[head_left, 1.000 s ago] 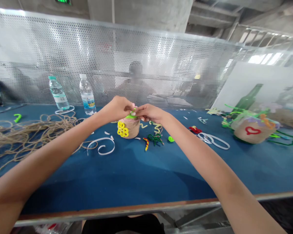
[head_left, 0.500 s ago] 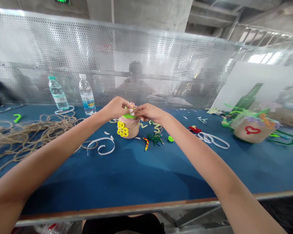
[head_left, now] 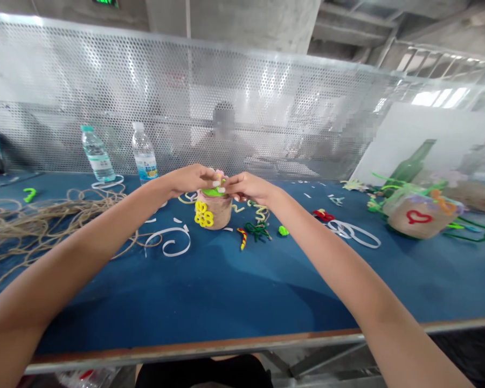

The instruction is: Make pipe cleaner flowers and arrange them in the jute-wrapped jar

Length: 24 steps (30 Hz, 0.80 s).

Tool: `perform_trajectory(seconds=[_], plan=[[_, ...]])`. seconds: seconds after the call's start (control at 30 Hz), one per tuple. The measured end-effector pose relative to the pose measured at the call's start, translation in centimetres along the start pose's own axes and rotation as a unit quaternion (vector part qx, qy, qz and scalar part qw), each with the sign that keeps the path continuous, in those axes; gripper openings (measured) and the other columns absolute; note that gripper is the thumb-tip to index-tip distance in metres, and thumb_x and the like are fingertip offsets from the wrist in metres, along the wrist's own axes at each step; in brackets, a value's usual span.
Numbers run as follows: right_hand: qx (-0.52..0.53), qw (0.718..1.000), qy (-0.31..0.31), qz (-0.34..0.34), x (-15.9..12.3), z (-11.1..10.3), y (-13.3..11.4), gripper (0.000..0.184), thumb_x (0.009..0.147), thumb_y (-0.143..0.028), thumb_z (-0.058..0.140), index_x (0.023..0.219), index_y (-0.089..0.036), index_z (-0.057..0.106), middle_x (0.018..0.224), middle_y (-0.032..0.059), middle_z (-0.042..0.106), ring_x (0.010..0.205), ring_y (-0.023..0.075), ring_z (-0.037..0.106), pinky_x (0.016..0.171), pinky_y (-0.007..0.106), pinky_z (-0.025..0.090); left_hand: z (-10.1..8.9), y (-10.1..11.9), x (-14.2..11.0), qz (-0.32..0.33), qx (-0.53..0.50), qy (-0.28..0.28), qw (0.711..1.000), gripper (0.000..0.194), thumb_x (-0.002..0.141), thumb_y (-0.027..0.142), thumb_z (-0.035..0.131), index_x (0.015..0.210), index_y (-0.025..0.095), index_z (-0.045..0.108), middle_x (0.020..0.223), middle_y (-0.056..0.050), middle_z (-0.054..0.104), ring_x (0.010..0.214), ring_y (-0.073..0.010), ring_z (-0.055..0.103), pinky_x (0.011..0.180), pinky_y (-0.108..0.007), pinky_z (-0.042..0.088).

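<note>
A small twine-wrapped pot [head_left: 220, 212] stands upright on the blue table, with a yellow pipe-cleaner flower [head_left: 203, 214] on its front left. Bright green pipe cleaner [head_left: 212, 192] lies along its top, and a bit of pink shows between my fingertips. My left hand [head_left: 194, 179] is closed in a pinch at the pot's rim, on the green and pink pieces. From the other side, my right hand [head_left: 246, 187] pinches at the same spot, its fingertips almost meeting the left ones. What exactly the right fingers hold is hidden.
Tangled twine [head_left: 76, 215] spreads over the left. Two water bottles [head_left: 99, 159] stand behind it. A white strip [head_left: 175, 242], a red-and-yellow twist [head_left: 242, 238] and dark green pipe cleaners [head_left: 258, 231] lie near the pot. A decorated pot with a red heart [head_left: 418, 217] sits right.
My left hand has lowered slightly at the pot's rim, and its wrist now covers the base of the nearer bottle. The right hand stays nearly in place.
</note>
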State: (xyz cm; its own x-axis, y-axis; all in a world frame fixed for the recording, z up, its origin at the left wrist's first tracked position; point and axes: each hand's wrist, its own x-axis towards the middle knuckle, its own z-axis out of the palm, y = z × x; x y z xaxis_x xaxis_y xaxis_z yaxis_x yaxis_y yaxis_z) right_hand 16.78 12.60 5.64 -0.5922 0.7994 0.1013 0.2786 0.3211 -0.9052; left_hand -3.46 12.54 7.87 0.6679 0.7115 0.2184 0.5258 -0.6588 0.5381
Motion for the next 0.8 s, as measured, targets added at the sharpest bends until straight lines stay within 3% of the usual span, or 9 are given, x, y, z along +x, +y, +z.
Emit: perform_trajectory(seconds=[0.13, 0.27, 0.37, 0.5, 0.73, 0.8], plan=[[-0.024, 1.000, -0.003, 0.001, -0.2, -0.4, -0.3, 0.011, 0.079, -0.021, 0.062, 0.079, -0.011, 0.068, 0.045, -0.0049, 0.049, 0.040, 0.0036, 0.037, 0.040, 0.017, 0.027, -0.5, 0.6, -0.2, 0.068, 0.078, 0.016, 0.994, 0.032, 0.083, 0.043, 0.052, 0.089, 0.015, 0.065, 0.093, -0.004, 0.065, 0.087, -0.0155, 0.058, 0.075, -0.024, 0.041], [-0.157, 0.986, -0.041, -0.033, -0.9, -1.0, -1.6, 0.019, 0.084, -0.024, 0.057, 0.088, -0.011, 0.071, 0.052, -0.0013, 0.057, 0.043, 0.0061, 0.046, 0.047, 0.020, 0.036, -1.3, 1.2, -0.7, 0.108, 0.163, 0.041, 0.980, 0.027, 0.084, 0.037, 0.050, 0.090, 0.015, 0.065, 0.095, -0.005, 0.064, 0.088, -0.0159, 0.056, 0.081, -0.027, 0.039], [-0.273, 0.960, -0.017, -0.050, -1.7, -0.8, -3.1, 0.029, 0.084, -0.015, 0.051, 0.106, -0.014, 0.070, 0.053, -0.0011, 0.059, 0.045, 0.0075, 0.049, 0.050, 0.021, 0.038, -1.7, 1.6, -1.0, 0.106, 0.205, 0.060, 0.971, 0.025, 0.085, 0.033, 0.048, 0.091, 0.015, 0.064, 0.095, -0.005, 0.064, 0.088, -0.0155, 0.057, 0.082, -0.027, 0.039], [-0.336, 0.940, 0.015, -0.056, -2.8, -0.4, -4.8, 0.041, 0.081, -0.010, 0.050, 0.118, -0.017, 0.065, 0.056, -0.0007, 0.061, 0.048, 0.0081, 0.053, 0.051, 0.021, 0.039, -1.8, 2.1, -1.1, 0.088, 0.240, 0.062, 0.965, 0.022, 0.083, 0.028, 0.047, 0.089, 0.014, 0.064, 0.092, -0.005, 0.065, 0.085, -0.0151, 0.058, 0.081, -0.027, 0.040], [-0.391, 0.918, 0.054, -0.039, -3.8, -2.3, -5.6, 0.034, 0.083, -0.017, 0.054, 0.114, -0.018, 0.066, 0.057, -0.0004, 0.063, 0.051, 0.0096, 0.056, 0.055, 0.023, 0.041, -2.7, 3.1, -1.6, 0.074, 0.310, 0.121, 0.940, 0.025, 0.085, 0.020, 0.040, 0.091, 0.013, 0.062, 0.091, -0.005, 0.065, 0.085, -0.0154, 0.058, 0.078, -0.027, 0.041], [-0.386, 0.919, 0.070, -0.023, -4.1, -2.9, -5.7, 0.033, 0.084, -0.021, 0.056, 0.115, -0.017, 0.066, 0.059, 0.0002, 0.064, 0.050, 0.0096, 0.055, 0.055, 0.023, 0.042, -3.4, 3.1, -2.1, 0.068, 0.308, 0.105, 0.943, 0.025, 0.084, 0.020, 0.040, 0.094, 0.014, 0.062, 0.093, -0.005, 0.065, 0.086, -0.0156, 0.058, 0.079, -0.027, 0.042]])
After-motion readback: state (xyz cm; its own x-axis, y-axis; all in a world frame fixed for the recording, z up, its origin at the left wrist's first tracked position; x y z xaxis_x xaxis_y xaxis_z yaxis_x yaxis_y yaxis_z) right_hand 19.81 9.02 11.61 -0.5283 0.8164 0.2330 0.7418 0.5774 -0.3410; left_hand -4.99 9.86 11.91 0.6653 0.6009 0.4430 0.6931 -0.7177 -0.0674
